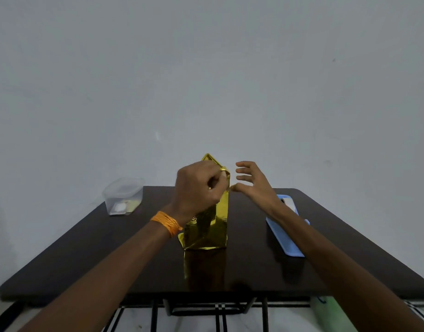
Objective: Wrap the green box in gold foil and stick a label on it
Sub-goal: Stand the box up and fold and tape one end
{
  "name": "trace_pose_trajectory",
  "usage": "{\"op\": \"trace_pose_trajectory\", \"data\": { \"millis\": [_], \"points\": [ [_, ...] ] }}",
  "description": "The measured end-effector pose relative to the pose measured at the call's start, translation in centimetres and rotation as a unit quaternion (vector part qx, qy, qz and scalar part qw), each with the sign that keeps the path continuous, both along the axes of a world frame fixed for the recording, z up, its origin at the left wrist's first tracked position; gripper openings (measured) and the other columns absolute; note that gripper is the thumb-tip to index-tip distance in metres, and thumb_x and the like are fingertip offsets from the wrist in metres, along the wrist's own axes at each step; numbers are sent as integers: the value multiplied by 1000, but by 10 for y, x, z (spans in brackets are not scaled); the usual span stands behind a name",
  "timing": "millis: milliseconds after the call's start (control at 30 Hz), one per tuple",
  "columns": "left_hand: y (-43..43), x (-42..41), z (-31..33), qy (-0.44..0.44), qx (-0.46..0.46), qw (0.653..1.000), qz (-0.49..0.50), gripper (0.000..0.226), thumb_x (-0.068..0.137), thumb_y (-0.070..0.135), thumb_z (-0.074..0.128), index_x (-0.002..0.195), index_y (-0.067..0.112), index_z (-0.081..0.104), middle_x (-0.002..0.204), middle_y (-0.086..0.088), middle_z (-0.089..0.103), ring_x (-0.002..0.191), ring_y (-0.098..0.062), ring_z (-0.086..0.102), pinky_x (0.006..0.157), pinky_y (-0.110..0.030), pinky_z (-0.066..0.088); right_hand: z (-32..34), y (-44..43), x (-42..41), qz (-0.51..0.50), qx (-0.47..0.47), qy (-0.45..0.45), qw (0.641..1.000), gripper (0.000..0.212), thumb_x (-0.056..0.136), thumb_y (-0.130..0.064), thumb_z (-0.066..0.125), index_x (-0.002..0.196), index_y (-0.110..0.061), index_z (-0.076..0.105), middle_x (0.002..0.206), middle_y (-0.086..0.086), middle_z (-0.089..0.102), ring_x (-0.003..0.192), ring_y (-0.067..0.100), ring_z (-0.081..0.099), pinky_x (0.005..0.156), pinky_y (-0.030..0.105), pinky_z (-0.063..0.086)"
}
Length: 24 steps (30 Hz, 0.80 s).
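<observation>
Left hand [196,185] fingers pinch the gold foil [215,226] at its top; right hand [251,185] splayed beside.

We have a single view, worn on the head: wide-angle, facing forward and a little down across the table [110,248] to the far wall [206,68]. It sits near: left hand [196,188] and right hand [251,183] meet mid-frame at the box [206,233].

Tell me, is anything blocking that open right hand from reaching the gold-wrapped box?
Nothing visible does. The right hand hovers right beside the top of the foil-wrapped box, while the left hand grips that top from the other side.
</observation>
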<state>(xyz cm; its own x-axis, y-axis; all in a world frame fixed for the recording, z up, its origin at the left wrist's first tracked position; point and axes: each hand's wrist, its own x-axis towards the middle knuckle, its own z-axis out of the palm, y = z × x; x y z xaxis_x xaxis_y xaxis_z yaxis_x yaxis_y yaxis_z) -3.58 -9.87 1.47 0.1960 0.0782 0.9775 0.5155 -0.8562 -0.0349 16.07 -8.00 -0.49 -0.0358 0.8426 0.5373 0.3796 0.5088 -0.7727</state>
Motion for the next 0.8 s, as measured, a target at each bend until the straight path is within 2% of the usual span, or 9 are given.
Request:
{"op": "trace_pose_trajectory", "data": {
  "millis": [133, 233, 300, 367, 433, 500, 567, 667, 800],
  "points": [
    [1, 38, -14, 91, -11, 995, 27, 30, 86, 19, 64, 60, 16, 49, 57, 3, 46, 52, -11, 38, 47, -27, 30, 3, -23, 25, -44, 4, 10, 999, 44, 82, -20, 75, 123, -25, 57, 111, -2, 67, 103, 12, 65, 87, 28, 55],
    [12, 69, -26, 118, -138, 983, 30, 30, 88, 28, 62, 62, 16, 53, 60, 5, 53, 54, -13, 47, 50, -30, 39, 3, -36, 55, -150, -1, 7, 989, 23, 86, -17, 71, 108, -22, 66, 91, -3, 72, 87, 8, 68, 75, 20, 51],
    [20, 89, -35, 133, -250, 959, 10, 23, 89, 30, 63, 70, 17, 61, 67, 5, 61, 63, -14, 56, 58, -34, 49, 0, -39, 79, -227, -29, -12, 973, 7, 87, -19, 70, 94, -17, 71, 84, -3, 71, 81, 9, 66, 69, 20, 48],
    [31, 106, -46, 142, -368, 918, -47, 11, 87, 25, 66, 82, 16, 69, 79, 3, 69, 74, -14, 62, 70, -40, 55, -8, -41, 101, -271, -79, -34, 959, 18, 87, -20, 70, 76, -7, 69, 73, -1, 67, 70, 13, 60, 63, 25, 45],
    [38, 123, -60, 164, -443, 878, -83, 12, 85, 23, 71, 94, 15, 73, 90, 1, 72, 82, -13, 65, 80, -40, 56, -20, -45, 118, -291, -135, -33, 946, 38, 85, -21, 72, 58, -6, 51, 58, 3, 49, 57, 16, 44, 55, 28, 34],
    [41, 140, -73, 186, -481, 849, -114, 28, 82, 29, 78, 105, 14, 73, 95, 0, 73, 85, -12, 65, 82, -34, 56, -31, -50, 129, -292, -180, -29, 939, 41, 86, -21, 71, 57, -12, 44, 55, 3, 38, 55, 15, 33, 53, 27, 27],
    [41, 154, -83, 208, -496, 834, -123, 41, 78, 40, 81, 108, 13, 73, 97, 0, 72, 85, -12, 64, 75, -27, 52, -39, -56, 131, -275, -223, 0, 935, 34, 88, -24, 70, 62, -9, 54, 59, 4, 46, 56, 15, 37, 54, 27, 29],
    [43, 169, -97, 224, -474, 844, -112, 39, 75, 43, 83, 87, 9, 72, 85, -4, 67, 74, -17, 60, 63, -30, 44, -43, -62, 129, -228, -290, 84, 926, 26, 93, -24, 67, 72, -9, 63, 60, 2, 54, 54, 13, 36, 50, 23, 28],
    [47, 171, -104, 197, -468, 853, -116, 40, 72, 43, 85, 77, 8, 68, 81, -6, 68, 75, -21, 63, 65, -38, 49, -44, -60, 129, -221, -304, 134, 917, 24, 92, -23, 70, 74, -8, 64, 58, 2, 51, 52, 12, 31, 48, 22, 26]
  ]
}}
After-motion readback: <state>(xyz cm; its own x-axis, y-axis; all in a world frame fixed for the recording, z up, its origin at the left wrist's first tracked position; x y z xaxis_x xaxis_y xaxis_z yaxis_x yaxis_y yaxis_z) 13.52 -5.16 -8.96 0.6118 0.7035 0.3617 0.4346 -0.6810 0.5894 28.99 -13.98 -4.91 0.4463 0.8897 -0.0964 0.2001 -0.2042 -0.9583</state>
